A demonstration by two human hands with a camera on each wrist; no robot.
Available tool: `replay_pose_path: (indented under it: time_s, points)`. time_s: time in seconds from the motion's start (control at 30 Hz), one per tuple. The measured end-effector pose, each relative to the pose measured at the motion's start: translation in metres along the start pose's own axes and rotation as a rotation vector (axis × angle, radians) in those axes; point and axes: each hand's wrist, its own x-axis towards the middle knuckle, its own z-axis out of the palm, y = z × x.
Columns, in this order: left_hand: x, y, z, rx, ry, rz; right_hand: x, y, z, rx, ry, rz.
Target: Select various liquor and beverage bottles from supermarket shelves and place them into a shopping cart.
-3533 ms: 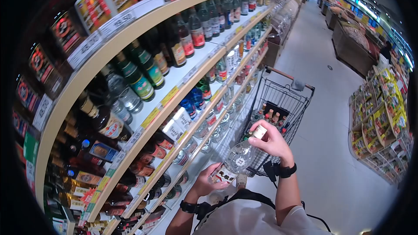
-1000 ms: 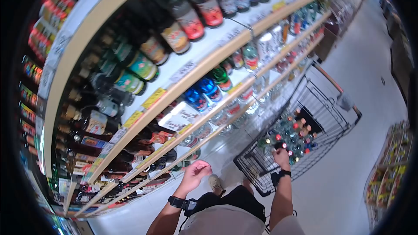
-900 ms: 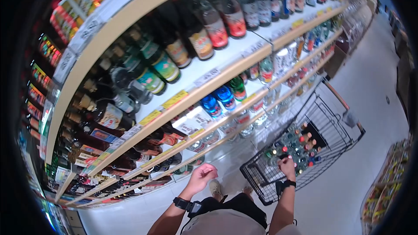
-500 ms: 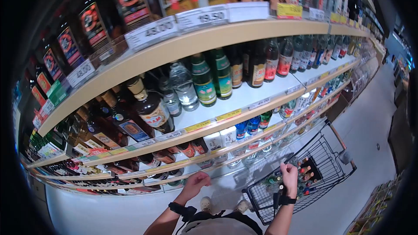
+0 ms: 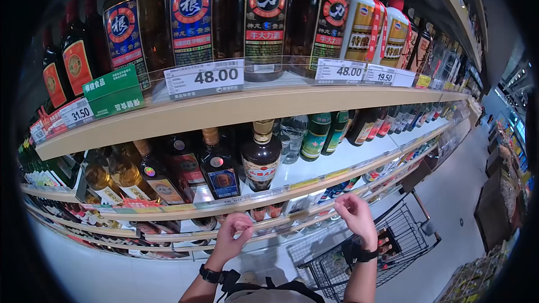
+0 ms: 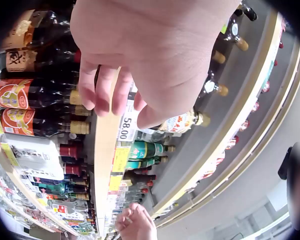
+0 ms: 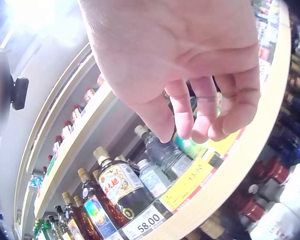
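My left hand (image 5: 233,237) hovers in front of the lower shelf edges, its fingers loosely bent around nothing. To its right, my right hand (image 5: 357,221) is raised between the shelves and the cart, also holding nothing, with fingers loosely curved. In the right wrist view its fingertips overlap a shelf edge with a yellow price tag (image 7: 187,184). Beyond the hands, a dark round-shouldered liquor bottle (image 5: 261,160) with a gold cap stands on the middle shelf. Left of it is a dark bottle with a blue label (image 5: 223,179); green bottles (image 5: 315,137) stand to its right.
A black wire shopping cart (image 5: 412,235) with several bottles (image 5: 386,245) stands at the lower right, partly behind the right forearm. Large dark liquor bottles (image 5: 265,14) line the upper shelf above its protruding edge (image 5: 224,111). Display bins (image 5: 497,205) stand across the aisle.
Earlier both hands held a clear glass bottle; then the right hand was down at the bottles in the cart. Now both hands are raised and hold nothing, and the view has turned toward the shelves.
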Motion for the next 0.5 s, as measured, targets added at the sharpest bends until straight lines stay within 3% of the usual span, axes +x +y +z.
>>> replay_pose_path:
  time_s: [0.07, 0.17, 0.27, 0.37, 0.5]
  points:
    - [0.007, 0.017, 0.002, 0.048, 0.041, 0.055, 0.012, -0.034, 0.015, -0.014, -0.004, -0.039]
    - [0.017, 0.038, 0.005, 0.488, 0.07, 0.161, 0.038, -0.05, 0.027, -0.048, -0.067, -0.12]
    - [0.038, 0.078, 0.03, 0.584, 0.17, 0.464, 0.063, -0.066, 0.036, -0.142, -0.124, -0.207]
    - [0.064, 0.109, 0.046, 0.625, 0.181, 0.588, 0.086, -0.078, 0.044, -0.168, -0.124, -0.288]
    - [0.098, 0.12, 0.062, 0.706, 0.301, 0.603, 0.103, -0.083, 0.058, -0.161, -0.12, -0.378]
